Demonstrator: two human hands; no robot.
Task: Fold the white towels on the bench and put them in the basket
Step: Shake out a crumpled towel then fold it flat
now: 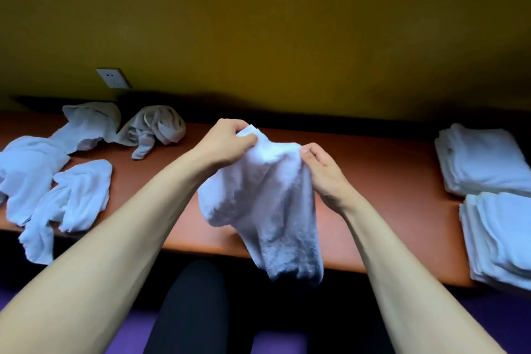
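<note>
Both hands, left (227,142) and right (321,169), pinch a towel's (264,201) top edge. It hangs above the bench (373,181)

My left hand's fingertips (244,126) are buried in the crumpled white terry towel (264,204). The frame's left edge crops the loose white towel heap (26,175); the right edge crops both folded white towel stacks (488,164).
</note>
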